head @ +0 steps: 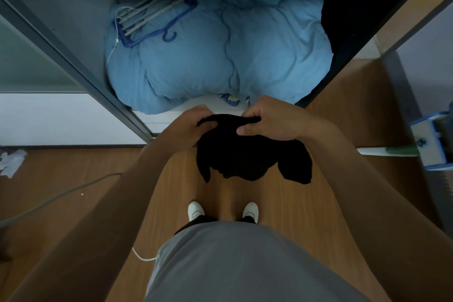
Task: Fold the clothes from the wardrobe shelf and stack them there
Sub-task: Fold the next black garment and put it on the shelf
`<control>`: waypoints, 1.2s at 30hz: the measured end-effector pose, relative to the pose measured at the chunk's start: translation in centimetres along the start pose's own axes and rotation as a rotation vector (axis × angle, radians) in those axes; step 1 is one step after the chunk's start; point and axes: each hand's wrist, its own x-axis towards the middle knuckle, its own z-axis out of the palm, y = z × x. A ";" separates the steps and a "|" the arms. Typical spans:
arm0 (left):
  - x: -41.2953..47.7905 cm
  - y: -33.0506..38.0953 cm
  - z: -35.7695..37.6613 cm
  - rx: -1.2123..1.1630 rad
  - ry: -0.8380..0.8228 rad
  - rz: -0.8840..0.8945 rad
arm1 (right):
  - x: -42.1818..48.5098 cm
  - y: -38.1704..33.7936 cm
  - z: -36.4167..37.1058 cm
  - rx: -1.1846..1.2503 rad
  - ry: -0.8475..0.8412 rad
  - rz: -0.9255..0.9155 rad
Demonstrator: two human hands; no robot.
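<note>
Wooden floor [137, 179] lies below; left hand [190, 125] and right hand [268, 119] each grip the crumpled black cloth garment [247, 157] between them.

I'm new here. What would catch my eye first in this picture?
A big puffy blue duvet fills the open wardrobe compartment at the top, with a blue hanger rack lying on its left part. In the middle, the left hand and right hand grip the top of a black garment, which hangs above the wooden floor.
</note>
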 end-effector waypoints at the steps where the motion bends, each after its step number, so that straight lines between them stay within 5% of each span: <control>1: 0.3 0.1 0.2 0.040 0.057 0.037 | 0.1 -0.2 0.0 -0.005 -0.005 -0.005; 4: 1.2 0.2 0.9 0.116 0.212 0.093 | 0.2 -0.9 -0.2 -0.026 -0.004 -0.045; 8: 1.5 1.2 2.3 -0.115 0.341 -0.213 | 0.4 -1.2 -0.6 -0.019 0.053 -0.075; 13: 0.1 0.8 3.3 -0.462 0.029 -0.243 | 0.8 -1.2 -1.0 0.029 0.102 -0.052; 16: 0.2 0.9 3.7 -0.765 -0.004 -0.355 | 1.3 -1.6 -1.2 0.048 0.118 -0.064; 19: -0.2 0.5 3.5 -1.000 -0.131 -0.240 | 1.7 -2.0 -1.8 0.024 0.116 -0.067; 22: -1.0 1.5 2.2 -0.737 -0.261 -0.197 | 2.0 -2.1 -2.5 0.005 0.133 -0.068; 25: -0.3 2.3 2.3 -0.414 -0.222 -0.263 | 2.5 -2.4 -2.5 -0.043 0.185 -0.084; 30: -0.1 2.8 2.3 -0.613 -0.007 -0.272 | 2.5 -1.8 -2.3 0.076 0.288 -0.022; 36: 0.0 2.8 1.2 -0.736 0.205 -0.273 | 0.1 2.3 -1.9 0.107 0.062 0.297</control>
